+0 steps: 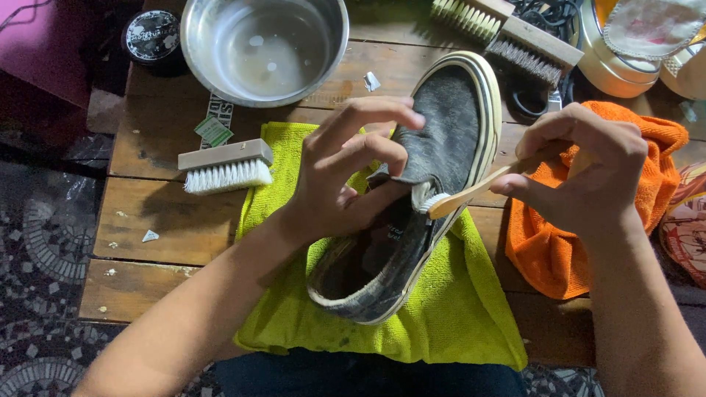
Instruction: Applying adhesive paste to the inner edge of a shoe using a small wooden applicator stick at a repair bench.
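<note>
Shoe (412, 220) sits mid-counter (162, 220) on green cloth (441, 316). Left hand (346, 176) grip pinches its tongue. Right hand (581, 173), 3 o'clock, grip closed on small brush (471, 191), bristles touching shoe. Bowl (265, 44) at 11 o'clock.

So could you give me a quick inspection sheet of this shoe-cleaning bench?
Surface: wooden slat table, flecked with scraps.
Job's things: dark slip-on shoe on green cloth; small wooden brush at its opening.
Clutter: metal bowl, white-bristle brush, orange cloth, round tin, two more brushes.
Grippers: left hand grips the shoe; right hand holds the small brush.
Cables: black cords.
Surroundings: mosaic floor.
</note>
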